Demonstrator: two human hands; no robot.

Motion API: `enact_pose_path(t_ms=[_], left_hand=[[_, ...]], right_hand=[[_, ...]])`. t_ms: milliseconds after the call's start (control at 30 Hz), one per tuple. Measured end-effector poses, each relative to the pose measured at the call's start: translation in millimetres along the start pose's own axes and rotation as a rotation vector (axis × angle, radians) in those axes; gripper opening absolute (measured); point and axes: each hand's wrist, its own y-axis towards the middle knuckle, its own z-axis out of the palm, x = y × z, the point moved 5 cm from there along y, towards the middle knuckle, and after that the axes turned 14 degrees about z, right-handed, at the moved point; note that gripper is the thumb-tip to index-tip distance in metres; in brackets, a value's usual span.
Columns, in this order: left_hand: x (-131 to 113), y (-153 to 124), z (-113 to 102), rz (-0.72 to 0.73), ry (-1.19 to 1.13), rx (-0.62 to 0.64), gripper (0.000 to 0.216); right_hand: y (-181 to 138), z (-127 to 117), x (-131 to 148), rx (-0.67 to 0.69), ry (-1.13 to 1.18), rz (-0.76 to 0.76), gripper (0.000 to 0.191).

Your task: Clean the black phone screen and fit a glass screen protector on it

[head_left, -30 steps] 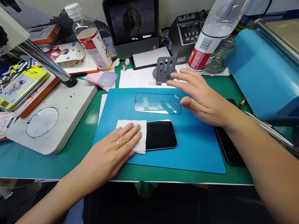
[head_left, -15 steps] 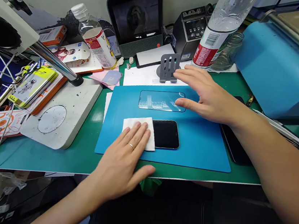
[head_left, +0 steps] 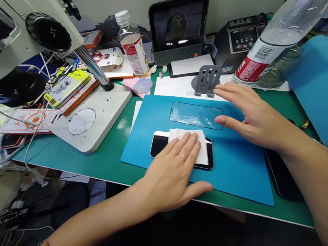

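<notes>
My left hand (head_left: 172,172) lies flat, fingers stretched out, on a folded white wipe (head_left: 204,152). Under the wipe is a black-screened phone (head_left: 158,145), lying face up with its left end and right edge showing. The phone rests on a blue mat (head_left: 236,169). My right hand (head_left: 251,119) hovers over the mat's right side with fingers apart and nothing in them. Its thumb tip is near the right end of a clear, black-edged glass screen protector (head_left: 196,116), which lies on the mat beyond the phone.
A microscope stand base (head_left: 104,119) and stacked boxes (head_left: 68,87) occupy the left. Behind the mat are a grey phone holder (head_left: 207,80), a smart display (head_left: 178,29) and two bottles, one tall (head_left: 253,66). Another dark phone (head_left: 283,175) lies under my right forearm.
My left hand has slid the wipe rightward along the phone, baring its left end. My right hand stays raised and open. The camera view has shifted left.
</notes>
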Motion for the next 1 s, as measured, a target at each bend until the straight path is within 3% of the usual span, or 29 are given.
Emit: enact_pose_path(t_ms=[167,267,533,700,833,1000], left_hand=[[22.3,-43.1,-2.9,-0.098,0.039,-0.020,0.078],[24.8,-57.7,-2.4,-0.138,0.053,-0.015,0.074],[22.4,-39.0,2.1,-0.191,0.068,-0.021,0.084],[33.9,-24.0,0.1,-0.129,0.050,-0.037,0.080],[46.0,-30.7,-5.5,-0.059,0.005,-0.043,0.074],[48.3,-56.4,-7.1,-0.103,-0.002,-0.033,0.069]], right_hand=[[-0.7,3.5,4.3,0.080,0.007,0.050,0.063],[-1.5,6.8,10.5,0.109,0.027,0.000,0.059],[-11.5,13.4,44.4,0.170,0.077,-0.247,0.072],[-19.8,25.9,68.5,0.261,0.032,-0.340,0.084],[-23.5,32.9,75.3,0.285,-0.062,-0.362,0.087],[-26.1,34.3,80.7,0.303,-0.086,-0.355,0.073]])
